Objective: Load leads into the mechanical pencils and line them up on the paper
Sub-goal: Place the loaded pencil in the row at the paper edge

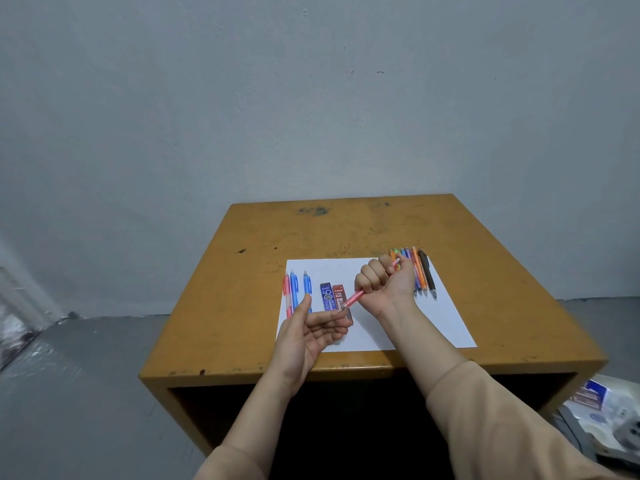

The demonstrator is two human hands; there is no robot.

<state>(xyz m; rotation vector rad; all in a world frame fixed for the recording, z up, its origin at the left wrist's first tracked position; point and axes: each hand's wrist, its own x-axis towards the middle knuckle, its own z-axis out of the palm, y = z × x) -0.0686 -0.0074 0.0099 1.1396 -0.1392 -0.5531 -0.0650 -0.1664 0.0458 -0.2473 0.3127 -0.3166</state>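
My right hand [384,280] grips a pink mechanical pencil [353,300] in a fist, thumb at its top end, tip pointing down-left. My left hand [313,327] is held palm up with relaxed fingers just below the pencil's tip; whether the tip touches the fingers I cannot tell. On the white paper [415,323] lie a pink pencil [287,294] and two blue pencils [294,289] at the left. A blue lead case [327,296] and a red lead case [340,295] lie in the middle. Several coloured pencils [420,273] lie at the right, partly behind my right hand.
The paper sits on a worn yellow wooden table [346,230] against a grey wall. Boxes and papers [599,407] lie on the floor at the lower right. Grey floor lies to the left of the table.
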